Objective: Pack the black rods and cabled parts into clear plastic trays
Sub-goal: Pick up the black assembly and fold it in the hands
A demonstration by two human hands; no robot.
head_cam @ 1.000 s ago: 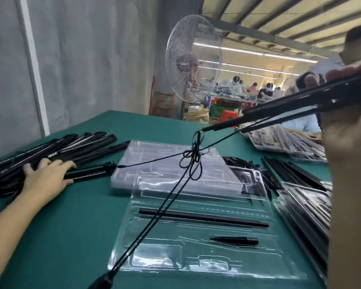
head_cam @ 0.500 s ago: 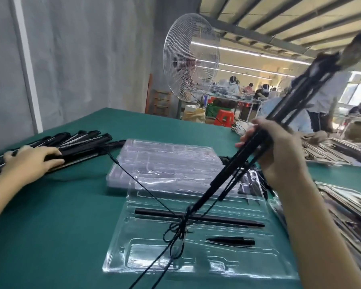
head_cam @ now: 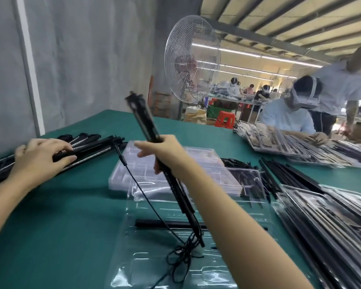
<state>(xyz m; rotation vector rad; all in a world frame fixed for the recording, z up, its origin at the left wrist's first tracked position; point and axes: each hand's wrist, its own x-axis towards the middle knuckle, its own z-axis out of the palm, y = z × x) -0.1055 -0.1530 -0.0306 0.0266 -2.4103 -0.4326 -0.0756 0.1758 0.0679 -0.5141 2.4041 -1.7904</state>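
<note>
Bundle: black rods point(head_cam: 146, 122) stood steeply tilted, lower tips down in the near tray, upper end leaning away to the left.
Right hand: point(head_cam: 163, 152) was closed round the bundle at mid-length, forefinger stretched out.
Left hand: point(head_cam: 42, 157) lay on the pile point(head_cam: 92, 146) at the table's point(head_cam: 61, 226) left, fingers curled over a rod there.
Cable: point(head_cam: 138, 188) ran from the pile across to the tray and ended in a loose tangle of loops at the bundle's foot.
Tray: point(head_cam: 131, 265) sat right in front, with one rod point(head_cam: 154, 223) already lying in its long slot.
Risk, snag: the cable joined pile and bundle, so a pull from either hand would likely tighten the tangle or drag parts off the pile.
Risk, skid: nothing pinned the light tray down; the tips pressing in at an angle could shove or tip it.
Risk, spill: several rods sat in one mid-length grip, and easing it to lay one down might let the rest fan out.
Risk, knock: the tips stood just beside the seated rod and could lever it out of its slot.
</note>
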